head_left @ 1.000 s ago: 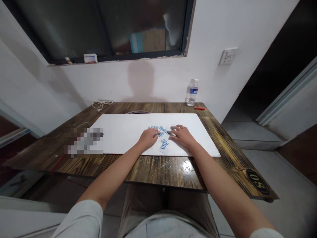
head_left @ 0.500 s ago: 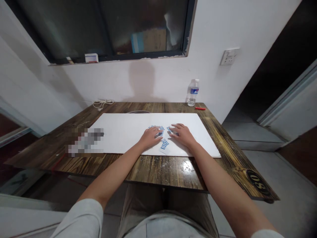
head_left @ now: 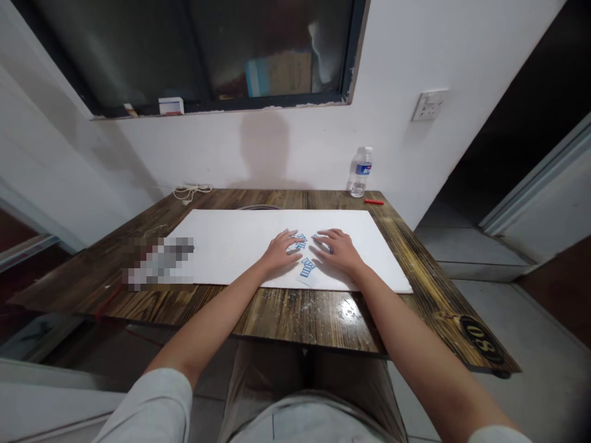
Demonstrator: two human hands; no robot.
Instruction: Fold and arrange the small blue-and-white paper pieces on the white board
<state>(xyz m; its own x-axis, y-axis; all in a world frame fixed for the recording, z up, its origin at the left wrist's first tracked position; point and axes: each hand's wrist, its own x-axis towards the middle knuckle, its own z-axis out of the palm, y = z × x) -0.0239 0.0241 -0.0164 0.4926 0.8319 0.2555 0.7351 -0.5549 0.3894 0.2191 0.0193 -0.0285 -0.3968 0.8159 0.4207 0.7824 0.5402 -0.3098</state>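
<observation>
Left hand (head_left: 281, 252) and right hand (head_left: 339, 250) arch, loosely spread (gripping nothing visible), by blue pieces (head_left: 306, 269) a careless sweep could scatter.

A white-walled room with a dark-framed window above a wooden desk (head_left: 286, 317).
The window (head_left: 198, 55) has rough, chipped edging along its lower right; a white socket plate (head_left: 430, 106) sits on the wall (head_left: 318, 144) to its right, before a dark opening (head_left: 508, 135). Pale grey tiles cover the floor (head_left: 508, 320); light glares off the desk's dark, streaked grain.
</observation>
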